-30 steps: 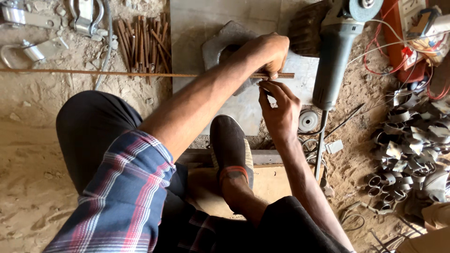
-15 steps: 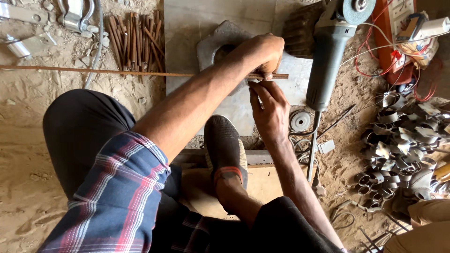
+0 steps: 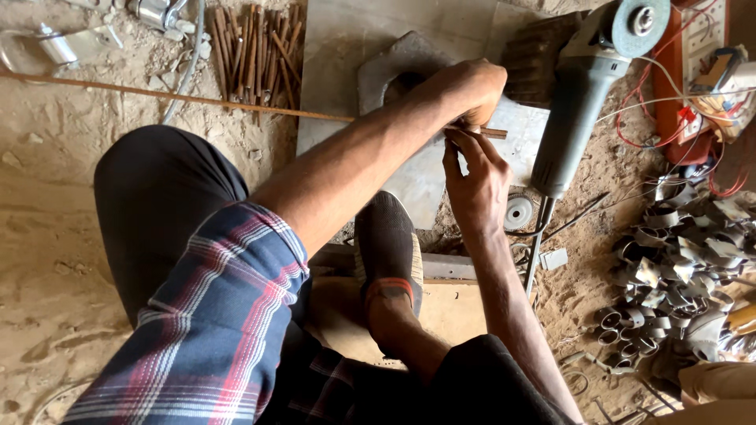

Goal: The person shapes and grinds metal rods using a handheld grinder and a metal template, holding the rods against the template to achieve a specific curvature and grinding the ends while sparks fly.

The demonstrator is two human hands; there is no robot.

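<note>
One long thin rod (image 3: 181,97) ran from far left to the left hand (image 3: 471,90), which pinched its end, uncut. Just below, the right hand (image 3: 476,177) pinched it too. Right of them lay the angle grinder (image 3: 587,86), untouched.

The sandy floor (image 3: 55,260) carries a grey slab (image 3: 346,47) under the fingers (image 3: 465,145). A grinder (image 3: 579,102) lies just right of them, cut rods (image 3: 256,47) left, metal rings (image 3: 677,267) further right.

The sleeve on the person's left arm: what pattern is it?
Plaid: the sleeve shows blue, red and white checks, seen in the head view.
</note>
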